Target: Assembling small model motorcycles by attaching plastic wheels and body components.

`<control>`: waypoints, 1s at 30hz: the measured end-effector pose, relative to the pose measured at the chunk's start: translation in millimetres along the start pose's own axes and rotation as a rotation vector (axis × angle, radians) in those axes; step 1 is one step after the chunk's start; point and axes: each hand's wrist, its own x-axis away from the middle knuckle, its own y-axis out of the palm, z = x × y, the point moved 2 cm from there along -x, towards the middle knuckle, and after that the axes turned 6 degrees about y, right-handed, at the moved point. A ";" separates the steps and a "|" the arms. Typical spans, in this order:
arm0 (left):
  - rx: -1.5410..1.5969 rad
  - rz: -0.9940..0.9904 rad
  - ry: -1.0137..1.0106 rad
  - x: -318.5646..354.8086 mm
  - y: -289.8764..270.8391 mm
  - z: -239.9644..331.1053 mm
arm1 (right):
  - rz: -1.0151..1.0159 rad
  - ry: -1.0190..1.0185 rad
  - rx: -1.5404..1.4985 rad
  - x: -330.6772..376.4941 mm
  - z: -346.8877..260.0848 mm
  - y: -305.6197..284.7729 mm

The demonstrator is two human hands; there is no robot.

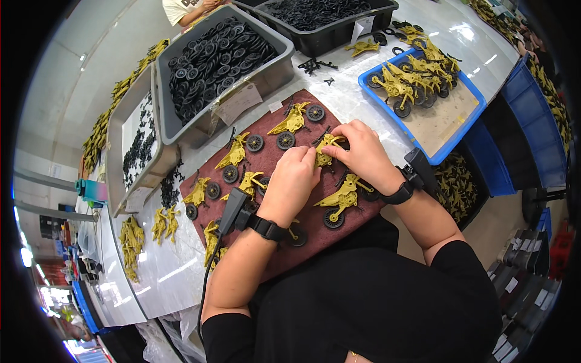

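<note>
I have a yellow toy bike (325,158) between my two hands, over the upper right part of the dark red mat (242,140) on the white counter (187,227). Its body is a mustard yellow, moulded in uneven ridges and gaps, with a thin black piece jutting from its upper left end and something dark beside my right fingers. My fingers cover much of it, so I cannot tell whether both its wheels are on. My left hand (295,176) grips its left side with bent fingers, the tips pressed close together; my right hand (363,152) pinches it from the other side, the thumb laid across the yellow body.

Just below it lies another yellow bike (339,196) with dark spoked wheels, and just above, a similar one (292,120) with a wheel near each end. More bikes lie to the left on the mat. Beyond its upper edge stands a grey bin (260,88) heaped with black wheels (218,57); to the right, a blue tray (452,151) holds a cluster of yellow bikes (417,75) with dark wheels
</note>
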 end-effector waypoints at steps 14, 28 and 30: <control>0.022 0.033 0.050 2.5 3.2 -5.5 | 0.053 -0.012 0.032 3.4 -1.9 1.3; 0.009 0.051 -0.061 -4.2 8.3 3.6 | -0.301 0.109 -0.332 -10.7 14.5 -15.5; 0.050 0.044 -0.096 -4.1 5.5 -2.6 | -0.325 -0.379 -0.243 -14.1 7.0 -24.9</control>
